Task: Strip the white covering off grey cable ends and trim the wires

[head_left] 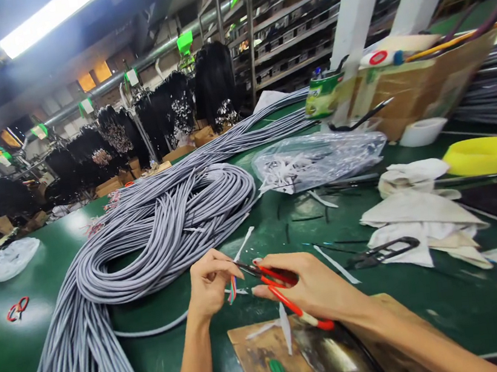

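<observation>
One pair of red scissors [18,309] lies on the green desk [7,370], left of the bundle of grey cables [213,196], which is looped back on itself, probably to keep its length manageable. From the bundle's lower side, a single cable [155,330] runs behind the wrist of the left hand [209,283]. In front of the bundle's right end, that hand's fingers are pinched together on coloured wires [232,290], seemingly to steady them; the wires hang just below the fingertips. Right of there, the right hand [309,278] has its fingers wrapped around red-handled pliers [282,294], whose tips reach the left fingers. Well right of the bundle, black snips [388,251] lie at pale cloths [417,212], likely for easy reach.
</observation>
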`<state>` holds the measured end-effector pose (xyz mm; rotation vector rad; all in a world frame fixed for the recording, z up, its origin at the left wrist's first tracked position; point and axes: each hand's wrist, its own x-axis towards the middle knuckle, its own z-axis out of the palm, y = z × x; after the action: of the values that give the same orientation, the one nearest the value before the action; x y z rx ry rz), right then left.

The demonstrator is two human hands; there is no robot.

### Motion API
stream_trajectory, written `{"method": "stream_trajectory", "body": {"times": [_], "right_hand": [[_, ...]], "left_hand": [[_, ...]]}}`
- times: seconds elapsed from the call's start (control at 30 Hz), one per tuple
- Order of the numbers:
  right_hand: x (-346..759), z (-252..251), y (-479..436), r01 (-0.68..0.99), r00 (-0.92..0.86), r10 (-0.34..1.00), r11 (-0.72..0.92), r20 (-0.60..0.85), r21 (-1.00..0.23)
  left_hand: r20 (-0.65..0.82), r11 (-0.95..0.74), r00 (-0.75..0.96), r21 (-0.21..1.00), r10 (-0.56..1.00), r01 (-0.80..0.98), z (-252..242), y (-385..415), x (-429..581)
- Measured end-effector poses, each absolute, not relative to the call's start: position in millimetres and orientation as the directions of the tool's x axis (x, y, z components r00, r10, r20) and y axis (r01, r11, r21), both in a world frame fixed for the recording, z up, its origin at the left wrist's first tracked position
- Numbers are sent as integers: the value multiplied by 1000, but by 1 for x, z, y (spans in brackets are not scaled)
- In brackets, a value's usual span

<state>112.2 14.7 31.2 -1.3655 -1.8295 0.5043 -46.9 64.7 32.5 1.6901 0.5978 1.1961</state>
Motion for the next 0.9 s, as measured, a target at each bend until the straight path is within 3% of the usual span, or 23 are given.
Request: {"method": "stream_trajectory", "body": {"times": [0.2, 0.37, 0.57, 0.9], "right_hand": [[123, 22, 18, 578, -108, 933, 341, 344, -741], [127, 31, 28, 359, 247, 917, 213, 312, -909], [108, 49, 45, 120, 192, 926, 307, 325, -944], [91, 31, 56, -201, 307, 939, 226, 157, -953]], "left_hand": [[406, -376, 411, 913, 816, -155, 32, 66, -47], [203, -111, 407, 965, 891, -238, 25, 70, -44], [86, -15, 472, 988, 877, -152, 23, 70, -41], [28, -4, 112, 978, 993, -210, 23, 68, -25]]}}
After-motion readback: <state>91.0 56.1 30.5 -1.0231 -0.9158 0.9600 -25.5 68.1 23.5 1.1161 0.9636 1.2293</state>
